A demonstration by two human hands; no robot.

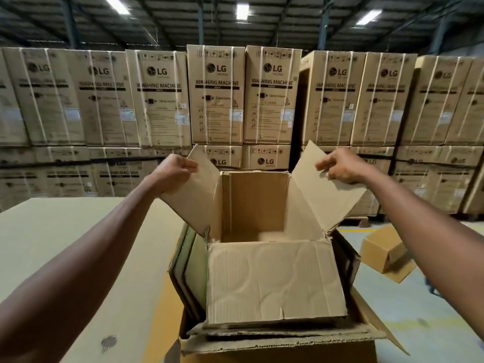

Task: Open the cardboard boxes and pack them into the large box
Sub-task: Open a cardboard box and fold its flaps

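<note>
Left hand [176, 171] and right hand [340, 165] each pinched side flap of opened cardboard box [264, 226], held upright directly over large box [277, 348]; opening faced up, flattened cartons [188, 263] packed alongside left, both hands equally near

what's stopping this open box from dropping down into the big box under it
The open box, held by its side flaps in the left hand and right hand, sits over the big box. Flattened cardboard sheets stand on edge at its left, so it may catch on them.
</note>
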